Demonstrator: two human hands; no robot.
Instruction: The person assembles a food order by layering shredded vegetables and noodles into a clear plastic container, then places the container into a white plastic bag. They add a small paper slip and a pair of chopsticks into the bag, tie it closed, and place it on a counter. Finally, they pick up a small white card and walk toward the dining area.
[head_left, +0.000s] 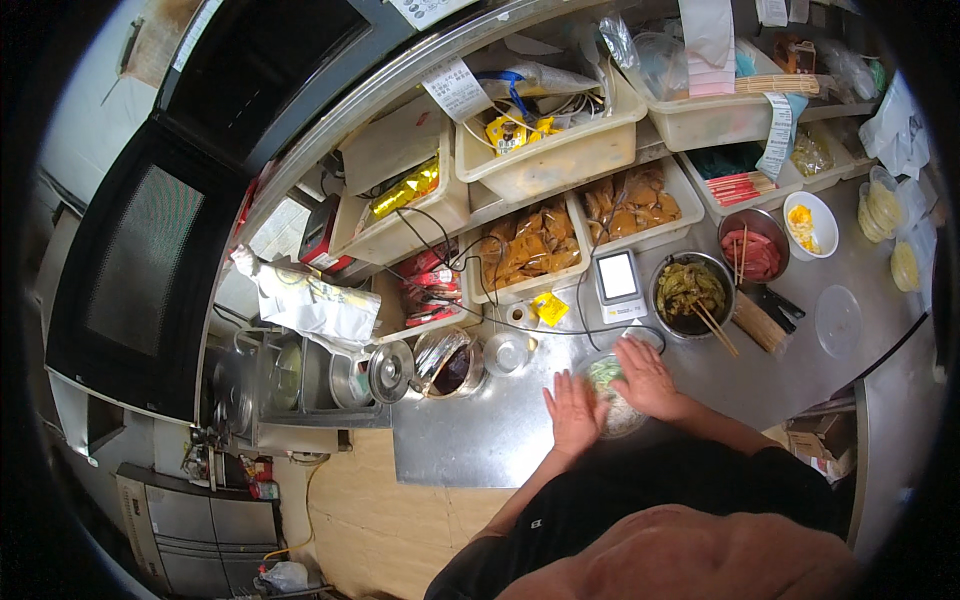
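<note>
On my feed I see a commercial kitchen; a steel bench bears a scale and a pot; tubs of packed food line its back; a microwave stands left.

Bowl on counter, between left hand and right hand; scale behind; pan right of scale, chopsticks in pan.

Below the digital scale, the left hand and right hand hide much of the clear round container; its green and pale contents are too small to identify. Left of the scale, crinkled wrap partly covers a pot. Far upper left of the scale, the top edge cuts off a black appliance.
</note>
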